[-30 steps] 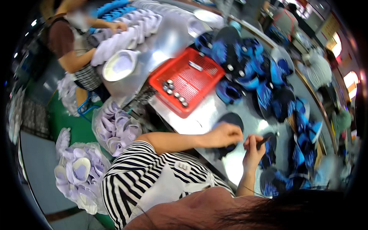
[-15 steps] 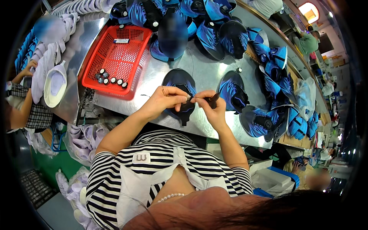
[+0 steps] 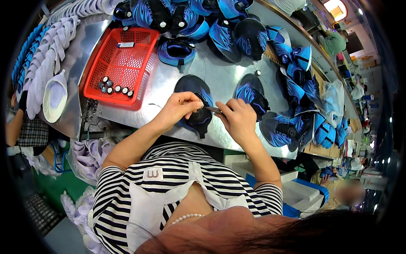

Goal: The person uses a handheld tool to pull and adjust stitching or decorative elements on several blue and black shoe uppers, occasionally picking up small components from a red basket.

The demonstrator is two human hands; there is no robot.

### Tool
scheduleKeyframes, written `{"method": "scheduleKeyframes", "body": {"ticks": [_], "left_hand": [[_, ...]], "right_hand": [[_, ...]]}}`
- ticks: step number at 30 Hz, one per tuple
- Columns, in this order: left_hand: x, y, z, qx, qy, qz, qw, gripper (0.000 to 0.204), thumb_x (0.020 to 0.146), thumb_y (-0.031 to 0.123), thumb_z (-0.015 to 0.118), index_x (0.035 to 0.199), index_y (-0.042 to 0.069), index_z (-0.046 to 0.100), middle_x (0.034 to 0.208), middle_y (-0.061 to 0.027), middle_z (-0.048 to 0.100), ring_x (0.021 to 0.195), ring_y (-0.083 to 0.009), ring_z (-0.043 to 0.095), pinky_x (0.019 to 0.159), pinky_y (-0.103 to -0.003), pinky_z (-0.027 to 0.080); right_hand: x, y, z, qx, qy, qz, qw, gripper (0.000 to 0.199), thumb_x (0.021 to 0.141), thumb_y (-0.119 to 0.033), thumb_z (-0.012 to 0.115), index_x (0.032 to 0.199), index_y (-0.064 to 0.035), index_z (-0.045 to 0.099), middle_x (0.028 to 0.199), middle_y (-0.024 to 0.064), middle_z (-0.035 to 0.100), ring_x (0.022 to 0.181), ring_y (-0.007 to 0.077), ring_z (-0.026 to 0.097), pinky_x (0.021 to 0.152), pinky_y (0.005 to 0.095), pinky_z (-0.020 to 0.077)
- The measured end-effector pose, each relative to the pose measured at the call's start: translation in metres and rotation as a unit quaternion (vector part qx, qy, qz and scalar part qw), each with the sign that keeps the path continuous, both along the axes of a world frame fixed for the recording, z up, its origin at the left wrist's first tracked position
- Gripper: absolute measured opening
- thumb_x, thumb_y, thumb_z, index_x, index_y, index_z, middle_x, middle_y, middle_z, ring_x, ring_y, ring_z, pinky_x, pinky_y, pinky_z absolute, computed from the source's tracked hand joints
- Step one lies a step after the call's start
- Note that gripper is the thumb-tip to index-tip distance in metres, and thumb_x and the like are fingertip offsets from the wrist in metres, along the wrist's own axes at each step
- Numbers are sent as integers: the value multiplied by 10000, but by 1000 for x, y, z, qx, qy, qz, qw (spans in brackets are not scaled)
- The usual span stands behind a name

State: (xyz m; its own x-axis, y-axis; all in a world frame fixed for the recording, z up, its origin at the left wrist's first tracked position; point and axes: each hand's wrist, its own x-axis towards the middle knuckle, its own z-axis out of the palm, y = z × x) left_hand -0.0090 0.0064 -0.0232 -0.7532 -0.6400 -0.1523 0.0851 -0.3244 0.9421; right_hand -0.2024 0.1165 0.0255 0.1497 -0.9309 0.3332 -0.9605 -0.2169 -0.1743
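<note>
A black and blue shoe upper (image 3: pixel 193 86) lies on the metal table in front of me, its narrow end toward my body. Over its middle, my left hand (image 3: pixel 181 109) is closed in a pinch, with a tiny pale bit at the fingertips that is too small to name. My right hand (image 3: pixel 238 118) is closed round a small dark tool (image 3: pixel 212 109) with a thin grey tip. That tip points left, over the upper's right edge and close to my left fingertips. A second black and blue upper (image 3: pixel 250 92) lies just beyond my right hand.
Left of the uppers stands a red plastic basket (image 3: pixel 114 100) with several small black-and-white bobbin-like pieces and a marker (image 3: pixel 126 45). More blue uppers (image 3: pixel 177 53) crowd the table's far side and right. White shoe pieces (image 3: pixel 55 95) line the left, where another person works.
My hands have drawn slightly apart. My right hand has turned, and the tool's tip now points toward my left fingers. My left hand stays pinched over the upper.
</note>
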Motion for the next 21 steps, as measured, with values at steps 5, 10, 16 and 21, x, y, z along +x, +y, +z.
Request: {"method": "scheduleKeyframes", "body": {"ticks": [5, 10, 16, 21], "left_hand": [[-6, 8, 5, -106, -56, 6, 993, 94, 868, 103, 648, 867, 9, 638, 728, 9, 557, 575, -43, 472, 516, -214, 366], [-12, 22, 11, -363, -113, 90, 920, 93, 833, 84, 667, 820, 14, 606, 719, -60, 551, 562, -155, 538, 522, -288, 418], [-18, 25, 15, -414, -147, 77, 895, 105, 854, 117, 649, 831, 25, 605, 727, -66, 569, 580, -172, 549, 541, -296, 428], [11, 2, 50, -20, -44, -91, 995, 185, 952, 196, 564, 867, 39, 610, 777, 67, 539, 708, -11, 442, 625, -188, 360]], "right_hand": [[-3, 3, -8, 159, -289, -6, 944, 367, 756, -221, 746, 1116, -173, 690, 778, 75, 578, 758, 247, 554, 667, 361, 449], [-2, 5, -7, 141, -173, -50, 974, 484, 783, -240, 730, 1254, -208, 627, 838, 57, 564, 828, 251, 519, 743, 375, 398], [-3, 9, -6, 107, -111, -50, 987, 430, 791, -213, 707, 1211, -170, 628, 820, 62, 567, 783, 267, 546, 673, 385, 442], [-38, 3, -35, -61, 27, -45, 997, 190, 777, -115, 654, 961, -95, 611, 720, 45, 515, 685, 230, 542, 574, 357, 421]]}}
